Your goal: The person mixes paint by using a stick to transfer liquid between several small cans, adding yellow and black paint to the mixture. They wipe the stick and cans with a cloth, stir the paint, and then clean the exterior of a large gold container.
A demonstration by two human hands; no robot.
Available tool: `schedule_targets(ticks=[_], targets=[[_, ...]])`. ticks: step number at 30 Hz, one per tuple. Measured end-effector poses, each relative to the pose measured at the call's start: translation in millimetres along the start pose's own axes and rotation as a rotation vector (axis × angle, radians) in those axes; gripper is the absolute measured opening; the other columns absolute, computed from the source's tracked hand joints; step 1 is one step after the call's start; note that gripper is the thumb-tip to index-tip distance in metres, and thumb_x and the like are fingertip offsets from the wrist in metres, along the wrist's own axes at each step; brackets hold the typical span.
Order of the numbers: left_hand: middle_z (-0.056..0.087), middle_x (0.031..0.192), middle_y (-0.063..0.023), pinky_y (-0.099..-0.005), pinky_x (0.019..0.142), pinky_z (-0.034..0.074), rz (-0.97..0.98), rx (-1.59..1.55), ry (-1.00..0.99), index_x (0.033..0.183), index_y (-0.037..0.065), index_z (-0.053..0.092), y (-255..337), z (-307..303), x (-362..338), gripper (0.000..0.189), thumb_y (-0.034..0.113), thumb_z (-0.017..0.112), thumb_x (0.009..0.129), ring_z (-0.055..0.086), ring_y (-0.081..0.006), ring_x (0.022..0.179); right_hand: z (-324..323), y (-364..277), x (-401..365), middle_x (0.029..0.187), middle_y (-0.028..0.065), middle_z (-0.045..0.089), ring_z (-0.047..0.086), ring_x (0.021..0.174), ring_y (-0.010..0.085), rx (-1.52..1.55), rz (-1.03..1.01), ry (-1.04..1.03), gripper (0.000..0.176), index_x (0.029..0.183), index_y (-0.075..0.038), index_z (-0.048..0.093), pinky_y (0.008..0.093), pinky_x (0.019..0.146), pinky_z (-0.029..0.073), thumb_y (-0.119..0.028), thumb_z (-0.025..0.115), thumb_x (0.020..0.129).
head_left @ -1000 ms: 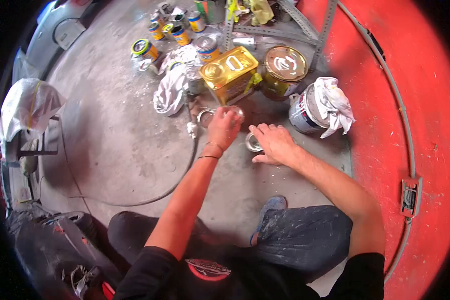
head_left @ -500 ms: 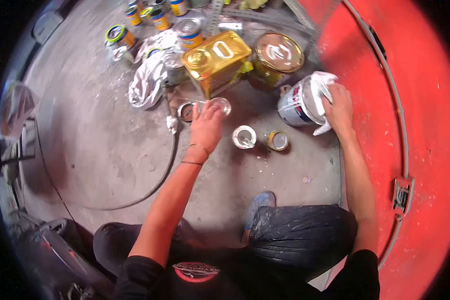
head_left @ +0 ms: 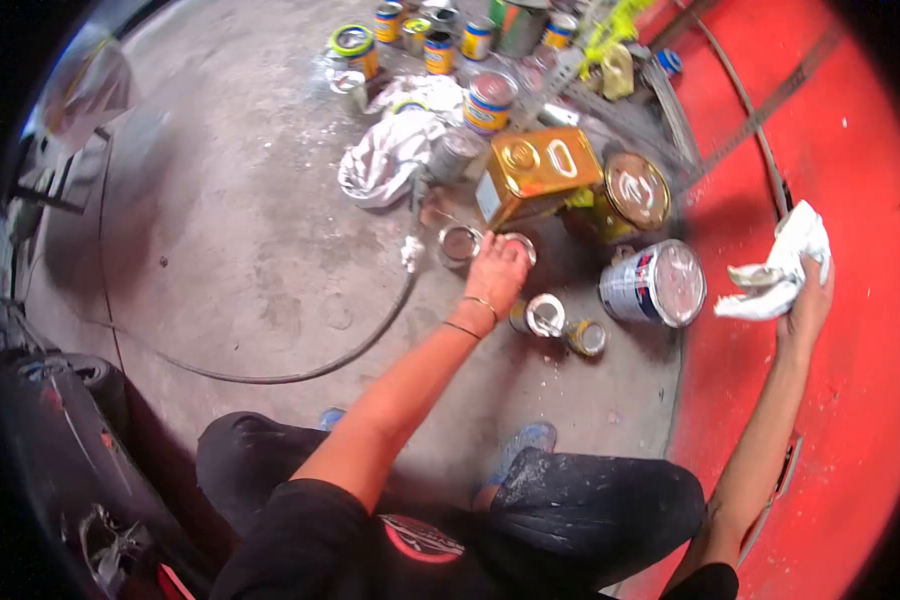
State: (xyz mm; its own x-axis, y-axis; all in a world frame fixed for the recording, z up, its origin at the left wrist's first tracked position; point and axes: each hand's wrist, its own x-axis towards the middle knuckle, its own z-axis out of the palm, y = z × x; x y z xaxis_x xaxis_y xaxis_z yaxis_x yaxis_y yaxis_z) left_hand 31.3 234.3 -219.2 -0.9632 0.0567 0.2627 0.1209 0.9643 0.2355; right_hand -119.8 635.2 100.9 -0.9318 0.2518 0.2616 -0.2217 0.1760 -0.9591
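My left hand (head_left: 500, 268) reaches down to the floor, its fingers bent over the rim of a small round tin (head_left: 526, 250). Beside it is another round tin (head_left: 459, 243) with a dark middle. A bunched white cloth (head_left: 792, 255) is in my right hand (head_left: 811, 305), held up in front of the red surface. Between my hands stands a large white paint can (head_left: 632, 287) with a greyish top, apart from the cloth. Closer to me are an open tin (head_left: 544, 316) with a light rim and something sticking out, and a small yellowish tin (head_left: 587, 338).
A gold rectangular can (head_left: 538, 175) and a round gold can (head_left: 637, 192) stand beyond my hands. Several blue-and-yellow tins (head_left: 476, 40) and a white rag (head_left: 390, 160) lie farther back. A hose (head_left: 300, 376) curves across the floor on the left. The red surface (head_left: 850, 200) bounds the right.
My right hand has lifted the white cloth off the large paint can and moved right. The view has turned, shifting the cans rightward. My left hand stays by the same round tins.
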Motion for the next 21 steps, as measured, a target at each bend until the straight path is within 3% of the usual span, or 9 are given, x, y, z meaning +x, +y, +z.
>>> schedule_targets(ticks=[5,8,11,12,14,16,17,19,21], targets=[[0.073,0.135,-0.0166,-0.0734,0.129,0.02,-0.181,0.017,-0.111,0.127,0.01,0.074,20.6,-21.6,6.5,0.034,0.033,0.065,0.103,0.053,-0.041,0.148,48.8,-104.3,-17.5,0.12,0.0128,0.074,0.074,0.107,0.023,0.131,0.031,-0.084,0.034,0.137,0.001,0.063,0.0403,0.091,0.063,-0.011,0.066,0.105],[0.074,0.135,-0.0159,-0.0758,0.123,0.024,-0.318,-0.285,-0.005,0.129,0.014,0.076,31.3,-61.6,12.2,0.039,0.039,0.071,0.099,0.053,-0.0446,0.147,82.2,-132.3,-44.0,0.122,0.0141,0.073,0.075,0.107,0.0239,0.111,-0.052,-0.11,0.035,0.139,0.001,0.063,0.0414,0.093,0.063,-0.01,0.063,0.107],[0.071,0.144,-0.0169,-0.0399,0.121,0.045,-0.304,-1.229,0.266,0.147,0.01,0.068,58.1,-120.1,38.3,0.047,0.035,0.068,0.108,0.056,-0.0335,0.148,116.8,-128.0,-84.6,0.128,0.0151,0.073,0.076,0.111,0.0243,0.138,-0.083,-0.14,0.037,0.143,0.002,0.062,0.0416,0.097,0.062,-0.012,0.06,0.109],[0.065,0.153,-0.0202,-0.0463,0.127,0.04,-0.154,-1.523,0.355,0.151,0.006,0.065,72.7,-136.4,52.7,0.049,0.035,0.064,0.112,0.057,-0.0344,0.147,136.6,-121.2,-107.1,0.132,0.0154,0.072,0.075,0.115,0.0244,0.124,-0.026,-0.166,0.038,0.144,0.002,0.061,0.0422,0.1,0.061,-0.014,0.059,0.109],[0.042,0.174,-0.0161,-0.0367,0.135,0.022,0.074,-1.768,0.284,0.167,-0.001,0.043,100.4,-149.4,63.9,0.063,0.041,0.048,0.119,0.032,-0.0261,0.165,187.2,-97.9,-161.8,0.144,0.0149,0.065,0.064,0.132,0.0256,0.029,-0.056,-0.285,0.042,0.15,0.0,0.057,0.0441,0.114,0.05,-0.016,0.057,0.112],[0.047,0.166,-0.0103,-0.0325,0.128,0.029,-0.146,-2.317,0.061,0.168,0.003,0.041,130.5,-209.1,45.5,0.066,0.048,0.041,0.12,0.038,-0.0176,0.155,215.0,-67.9,-195.6,0.152,0.0199,0.057,0.053,0.144,0.0306,-0.461,-0.636,-0.397,0.041,0.142,0.004,0.062,0.0412,0.121,0.041,-0.025,0.05,0.116],[0.057,0.156,-0.0084,-0.0308,0.121,0.041,-0.267,-2.462,0.084,0.166,0.005,0.045,133.4,-228.3,37.4,0.064,0.05,0.041,0.12,0.051,-0.015,0.145,223.3,-82.6,-197.0,0.141,0.0213,0.063,0.06,0.133,0.0332,-0.502,-0.72,-0.427,0.039,0.123,0.008,0.07,0.0413,0.112,0.047,-0.025,0.05,0.117],[0.064,0.138,-0.0033,-0.0266,0.101,0.048,-0.276,-2.559,-0.237,0.161,0.008,0.051,133.3,-223.7,29.6,0.059,0.05,0.043,0.12,0.059,-0.0101,0.121,210.8,-71.0,-167.5,0.116,0.0179,0.072,0.068,0.11,0.0269,-0.476,-0.655,-0.456,0.042,0.102,0.008,0.073,0.0382,0.095,0.053,-0.025,0.051,0.117],[0.067,0.123,0.0017,-0.0237,0.083,0.05,-0.281,-2.579,-0.425,0.156,0.01,0.056,134.7,-214.1,26.5,0.055,0.049,0.044,0.119,0.063,-0.0064,0.101,196.3,-51.6,-150.6,0.099,0.0134,0.073,0.068,0.093,0.0221,-0.356,-0.392,-0.456,0.046,0.094,0.007,0.072,0.0358,0.083,0.053,-0.027,0.051,0.117]])
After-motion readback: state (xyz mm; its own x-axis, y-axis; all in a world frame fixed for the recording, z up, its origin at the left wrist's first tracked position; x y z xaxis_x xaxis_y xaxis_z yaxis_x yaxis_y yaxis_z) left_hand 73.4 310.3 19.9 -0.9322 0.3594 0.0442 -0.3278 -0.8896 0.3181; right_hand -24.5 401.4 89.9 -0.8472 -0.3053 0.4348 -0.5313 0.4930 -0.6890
